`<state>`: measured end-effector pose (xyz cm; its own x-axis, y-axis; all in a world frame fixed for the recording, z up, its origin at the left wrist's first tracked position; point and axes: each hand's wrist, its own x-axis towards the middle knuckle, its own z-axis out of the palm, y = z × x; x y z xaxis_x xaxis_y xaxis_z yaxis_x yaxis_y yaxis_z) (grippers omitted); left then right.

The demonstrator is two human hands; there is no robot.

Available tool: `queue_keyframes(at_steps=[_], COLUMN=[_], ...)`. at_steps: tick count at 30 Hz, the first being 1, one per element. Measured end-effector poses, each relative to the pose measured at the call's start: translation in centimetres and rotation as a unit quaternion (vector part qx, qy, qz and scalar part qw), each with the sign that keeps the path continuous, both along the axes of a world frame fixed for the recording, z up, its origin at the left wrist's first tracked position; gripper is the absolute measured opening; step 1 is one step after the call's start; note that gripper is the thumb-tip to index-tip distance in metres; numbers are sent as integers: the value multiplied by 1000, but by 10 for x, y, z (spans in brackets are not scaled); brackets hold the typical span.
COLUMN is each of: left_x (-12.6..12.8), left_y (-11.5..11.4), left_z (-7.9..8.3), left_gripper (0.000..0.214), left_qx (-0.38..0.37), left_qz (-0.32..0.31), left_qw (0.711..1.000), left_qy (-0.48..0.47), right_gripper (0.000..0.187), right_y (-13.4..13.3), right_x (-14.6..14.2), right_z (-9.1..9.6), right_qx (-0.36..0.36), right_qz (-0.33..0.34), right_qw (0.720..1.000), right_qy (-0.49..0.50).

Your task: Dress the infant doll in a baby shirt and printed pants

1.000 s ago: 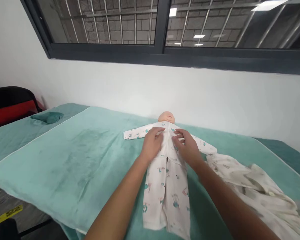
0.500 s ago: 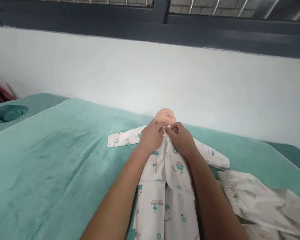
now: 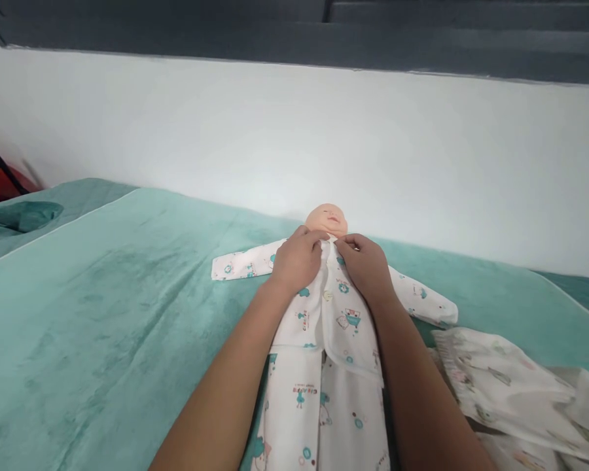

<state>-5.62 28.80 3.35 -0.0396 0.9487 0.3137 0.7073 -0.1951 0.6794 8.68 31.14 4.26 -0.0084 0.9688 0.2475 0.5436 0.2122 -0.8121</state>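
Note:
A baby doll [image 3: 326, 218] lies on its back on the bed, its head close to the wall. It is dressed in a white baby jacket [image 3: 348, 327] with teal prints, sleeves spread to both sides. White printed trousers [image 3: 294, 418] of the same pattern cover its lower half. My left hand [image 3: 300, 258] is closed on the jacket's collar edge just under the doll's chin. Across from it, my right hand [image 3: 366, 261] pinches the other collar edge. A small gap shows between the two hands. The fingertips are partly hidden.
A teal fleece sheet [image 3: 127, 314] covers the bed. Crumpled white printed cloth [image 3: 510, 392] lies at the right. The white wall [image 3: 226, 131] rises behind, below a dark window frame [image 3: 177, 33]. A red and black item [image 3: 0, 180] sits at the far left.
My right hand has shifted slightly right, away from my left hand, widening the gap at the collar. The camera view has tilted down a little.

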Motion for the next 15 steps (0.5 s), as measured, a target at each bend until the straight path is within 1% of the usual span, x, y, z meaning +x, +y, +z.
queue_keyframes(at_steps=[6, 12, 15], left_x=[-1, -2, -2], left_y=[1, 3, 4], left_z=[-3, -3, -3], left_gripper=[38, 38, 40], left_qx=[14, 10, 4], left_qz=[-5, -12, -15], left_qw=[1000, 999, 999], left_qy=[-20, -49, -43], right_gripper=[23, 33, 26], right_y=[-3, -7, -7], right_x=[0, -6, -6], right_z=[2, 2, 2], right_qx=[2, -6, 4], right_qz=[4, -1, -1], right_qw=[1000, 999, 999], right_qy=[19, -37, -55])
